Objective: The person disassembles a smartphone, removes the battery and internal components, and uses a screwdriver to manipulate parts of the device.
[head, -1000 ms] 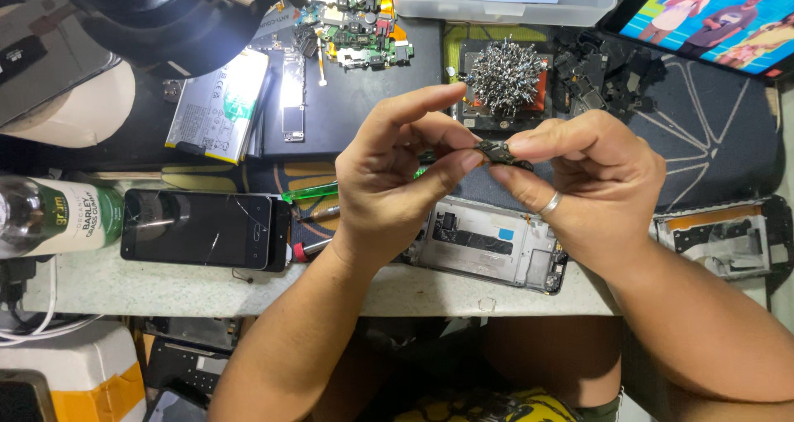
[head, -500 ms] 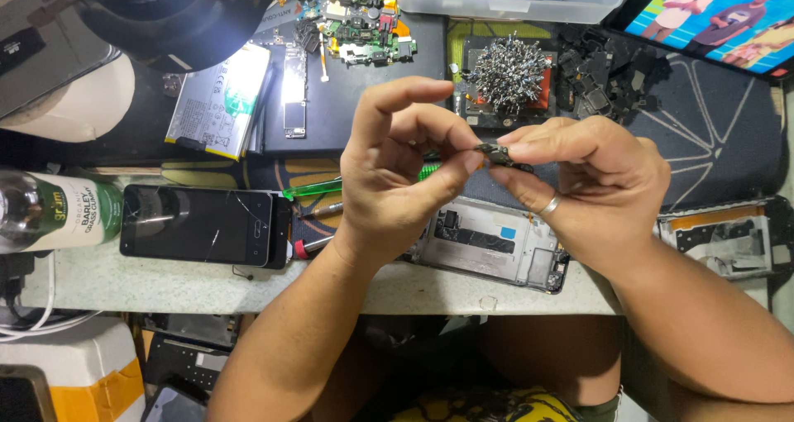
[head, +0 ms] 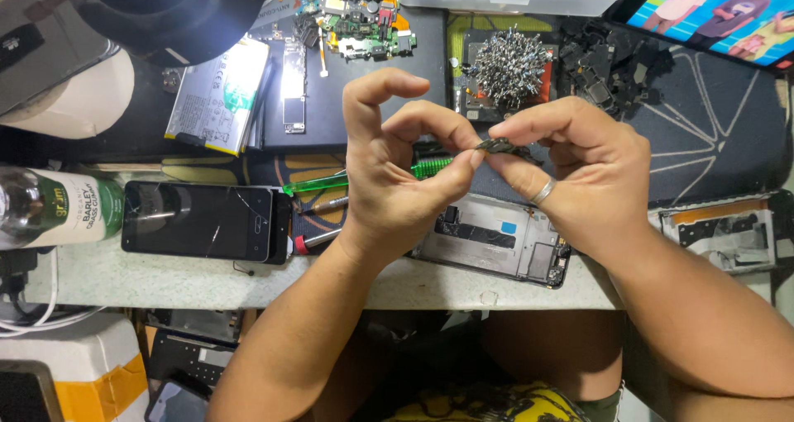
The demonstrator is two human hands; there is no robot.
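Head view: left hand [head: 397, 174] and right hand [head: 579, 170] both pinch a small dark part [head: 499, 145] above an opened phone frame [head: 496, 240]

Dark cracked phone screen [head: 198, 221] lying flat at left on the tabletop [head: 207, 277]. Bottle with green-and-white label [head: 62, 207] at far left edge. White-green labelled battery pack [head: 217, 98] upper left. Bright colourful tablet screen [head: 711, 13] top right corner.

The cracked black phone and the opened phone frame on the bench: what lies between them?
In the head view, the left hand's wrist, plus screwdriver tips poking out beside it.
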